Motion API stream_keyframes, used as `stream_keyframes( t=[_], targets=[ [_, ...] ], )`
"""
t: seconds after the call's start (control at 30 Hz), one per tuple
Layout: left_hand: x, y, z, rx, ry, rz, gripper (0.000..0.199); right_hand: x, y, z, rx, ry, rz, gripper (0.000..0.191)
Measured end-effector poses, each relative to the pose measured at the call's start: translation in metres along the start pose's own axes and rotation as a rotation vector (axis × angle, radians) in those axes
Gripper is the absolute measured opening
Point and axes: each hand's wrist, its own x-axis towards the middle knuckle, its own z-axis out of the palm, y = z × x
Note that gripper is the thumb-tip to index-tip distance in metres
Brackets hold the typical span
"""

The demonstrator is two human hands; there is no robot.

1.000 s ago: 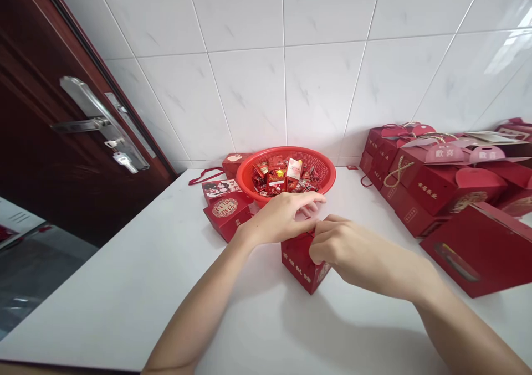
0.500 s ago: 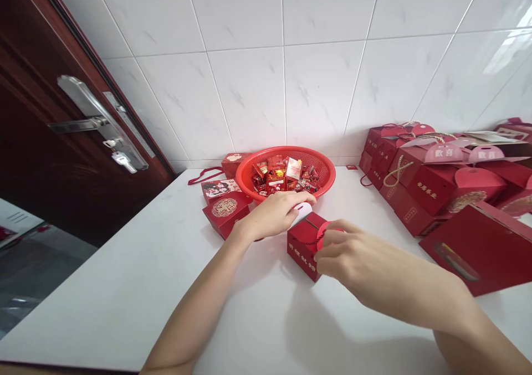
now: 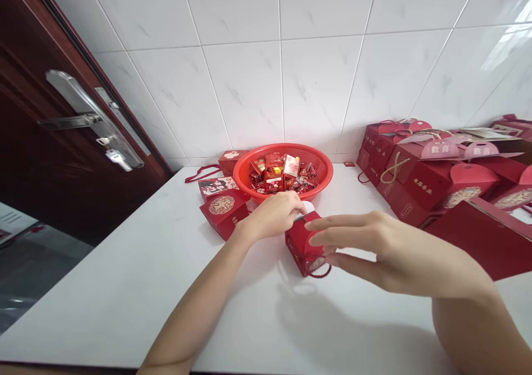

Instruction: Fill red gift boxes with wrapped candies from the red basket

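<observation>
A small red gift box (image 3: 297, 243) rests on the white table in front of me, its dark red cord handle (image 3: 319, 275) looping down at the near side. My left hand (image 3: 275, 213) has curled fingers at the far end of the box, pinching its pale upright flap (image 3: 307, 207). Over the near right end is my right hand (image 3: 369, 247), fingers stretched and spread. Its fingertips lie over the lid; whether they press on it I cannot tell. Behind the box stands a red plastic basket (image 3: 326, 184) with wrapped candies (image 3: 274, 182).
Several red gift boxes (image 3: 432, 184) with cord handles are piled at the right. More red boxes (image 3: 224, 209) lie left of the basket, near a red ribbon (image 3: 201, 174). A tiled wall (image 3: 245, 98) bounds the back; a dark door (image 3: 50, 159) stands at left.
My right hand has let go of the cord and spread its fingers. The cord has dropped from the lid to the near side. My left hand stays at the far flap.
</observation>
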Motion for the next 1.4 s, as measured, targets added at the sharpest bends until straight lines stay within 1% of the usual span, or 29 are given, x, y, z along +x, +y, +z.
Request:
stream_keyframes(
  t=[0.07, 0.13, 0.2, 0.27, 0.3, 0.37, 0.5, 0.57, 0.63, 0.7, 0.8, 0.87, 0.9, 1.0, 1.07, 1.1, 1.17, 1.2, 1.23, 1.27, 1.3, 1.33, 1.4],
  targets=[
    [0.000, 0.000, 0.001, 0.009, -0.024, -0.013, 0.039, 0.005, 0.012, -0.002, 0.022, 0.027, 0.029, 0.023],
    [0.000, 0.000, 0.002, 0.015, -0.046, -0.021, 0.040, 0.011, 0.023, 0.000, -0.011, 0.039, 0.100, 0.025],
    [0.000, 0.000, 0.003, 0.023, -0.080, -0.030, 0.039, 0.017, 0.035, 0.004, -0.083, -0.015, 0.184, 0.025],
    [0.000, 0.000, 0.004, 0.043, -0.125, -0.032, 0.038, 0.023, 0.043, 0.008, -0.122, -0.119, 0.231, 0.024],
    [0.000, 0.000, 0.005, 0.054, -0.142, -0.032, 0.037, 0.024, 0.046, 0.009, -0.115, -0.162, 0.236, 0.024],
    [0.001, 0.000, 0.006, 0.060, -0.150, -0.031, 0.034, 0.025, 0.049, 0.009, -0.050, -0.196, 0.198, 0.031],
    [0.004, -0.003, 0.007, -0.037, -0.092, -0.018, 0.028, 0.022, 0.049, 0.007, 0.197, -0.209, 0.111, 0.043],
    [0.006, -0.007, 0.007, -0.127, -0.065, -0.030, 0.027, 0.022, 0.049, 0.008, 0.282, -0.252, 0.123, 0.042],
    [0.006, -0.013, 0.007, -0.210, -0.058, -0.068, 0.023, 0.023, 0.049, 0.010, 0.295, -0.309, 0.157, 0.037],
    [0.006, -0.017, 0.004, -0.267, -0.097, -0.102, 0.019, 0.024, 0.050, 0.012, 0.266, -0.379, 0.202, 0.032],
    [0.004, -0.018, 0.000, -0.346, -0.215, -0.153, 0.020, 0.026, 0.049, 0.015, 0.213, -0.443, 0.207, 0.026],
    [0.002, -0.014, -0.001, -0.413, -0.251, -0.198, 0.028, 0.026, 0.047, 0.018, 0.173, -0.440, 0.183, 0.024],
    [0.001, -0.012, -0.001, -0.434, -0.249, -0.219, 0.034, 0.026, 0.046, 0.020, 0.147, -0.436, 0.182, 0.025],
    [0.000, -0.005, -0.002, -0.377, -0.237, -0.269, 0.047, 0.024, 0.041, 0.025, 0.039, -0.422, 0.221, 0.032],
    [-0.002, -0.003, -0.006, -0.301, -0.264, -0.264, 0.047, 0.023, 0.036, 0.025, -0.039, -0.396, 0.250, 0.033],
    [-0.003, -0.004, -0.008, -0.275, -0.281, -0.239, 0.043, 0.023, 0.033, 0.024, -0.082, -0.380, 0.266, 0.030],
    [-0.006, -0.006, -0.013, -0.251, -0.325, -0.176, 0.036, 0.022, 0.029, 0.020, -0.174, -0.343, 0.321, 0.018],
    [-0.007, -0.008, -0.015, -0.246, -0.349, -0.153, 0.042, 0.021, 0.028, 0.018, -0.214, -0.321, 0.358, 0.011],
    [-0.009, -0.010, -0.017, -0.243, -0.373, -0.135, 0.056, 0.020, 0.027, 0.016, -0.249, -0.298, 0.404, 0.006],
    [-0.010, -0.012, -0.018, -0.243, -0.392, -0.119, 0.072, 0.019, 0.027, 0.014, -0.276, -0.275, 0.452, 0.008],
    [-0.012, -0.014, -0.017, -0.248, -0.401, -0.105, 0.085, 0.018, 0.028, 0.013, -0.298, -0.255, 0.501, 0.014],
    [-0.013, -0.016, -0.016, -0.250, -0.399, -0.090, 0.093, 0.018, 0.030, 0.012, -0.313, -0.242, 0.548, 0.021],
    [-0.014, -0.020, -0.012, -0.224, -0.360, -0.081, 0.103, 0.017, 0.034, 0.012, -0.328, -0.247, 0.628, 0.034]
  ],
)
